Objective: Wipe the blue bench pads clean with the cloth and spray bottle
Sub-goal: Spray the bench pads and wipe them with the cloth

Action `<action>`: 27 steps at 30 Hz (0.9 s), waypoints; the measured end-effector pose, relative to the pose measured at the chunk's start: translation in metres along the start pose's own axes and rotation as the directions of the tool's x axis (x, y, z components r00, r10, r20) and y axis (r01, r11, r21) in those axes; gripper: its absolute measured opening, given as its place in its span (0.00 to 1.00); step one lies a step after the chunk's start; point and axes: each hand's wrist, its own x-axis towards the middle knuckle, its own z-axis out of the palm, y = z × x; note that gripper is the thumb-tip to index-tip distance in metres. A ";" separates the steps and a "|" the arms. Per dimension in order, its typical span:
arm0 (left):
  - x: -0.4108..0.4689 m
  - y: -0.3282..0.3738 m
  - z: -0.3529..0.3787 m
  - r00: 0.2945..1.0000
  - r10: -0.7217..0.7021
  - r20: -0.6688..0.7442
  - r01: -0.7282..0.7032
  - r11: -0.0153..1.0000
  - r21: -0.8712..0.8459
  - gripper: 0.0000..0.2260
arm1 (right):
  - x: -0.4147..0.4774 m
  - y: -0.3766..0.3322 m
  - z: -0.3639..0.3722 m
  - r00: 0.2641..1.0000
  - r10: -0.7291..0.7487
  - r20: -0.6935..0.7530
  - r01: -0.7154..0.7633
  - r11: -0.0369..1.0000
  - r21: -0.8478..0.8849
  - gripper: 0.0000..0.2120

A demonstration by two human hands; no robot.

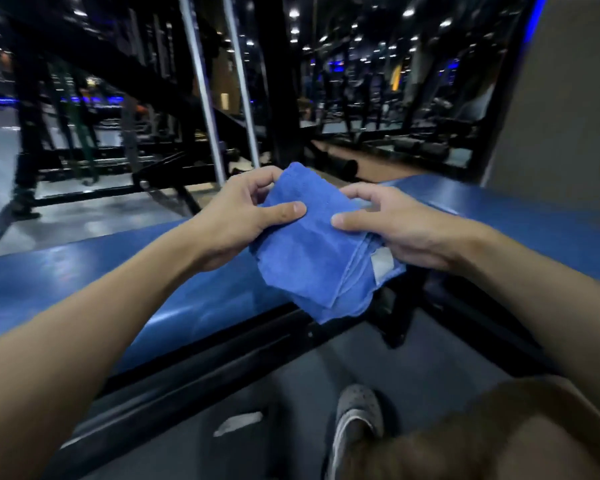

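My knee (499,441) is the blurred brown shape closest in at the lower right, with my grey shoe (357,414) on the floor just left of it.

From the left, the blue bench pads (84,271) run across in front of me on a black frame (222,344). Their surface is glossy and catches the ceiling lights. My left hand (236,216) pinches the cloth (312,251), thumb flat on its top face and fingers curled round its far left edge. The cloth is blue and folded into several layers. It hangs in the air above the near edge of the pads, about midway along, and I judge it is not touching them. A white tag (381,265) shows at its right side. My right hand (395,226) clamps that side, thumb pressed on top and fingers tucked beneath. The spray bottle is nowhere in view.

I take this as squaring up the cloth before a wipe. To do it well I should keep the fold flat and thick, turn the tag inward so it doesn't drag, and bring a broad face down onto the pad. Then I'd go in long overlapping passes from one end to the other, right out to the edges.
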 end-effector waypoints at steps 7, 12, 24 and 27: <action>0.080 -0.003 0.098 0.981 -0.145 0.128 0.148 0.989 -0.012 0.36 | -0.053 -0.003 -0.094 0.968 -0.005 -0.250 -0.050 0.976 -0.213 0.05; 0.134 -0.020 0.194 0.907 -0.169 0.386 0.220 0.971 -0.092 0.20 | -0.079 0.039 -0.180 0.866 -0.054 -0.497 -0.077 0.968 -0.239 0.09; 0.327 0.042 0.434 0.905 -0.118 0.409 0.194 0.970 -0.148 0.21 | -0.137 0.011 -0.425 0.616 0.160 -0.771 -0.319 0.946 -0.058 0.08; 0.365 0.131 0.474 0.871 -0.131 0.474 0.185 0.980 -0.068 0.25 | -0.166 -0.064 -0.480 0.551 0.200 -0.811 -0.348 0.938 -0.005 0.09</action>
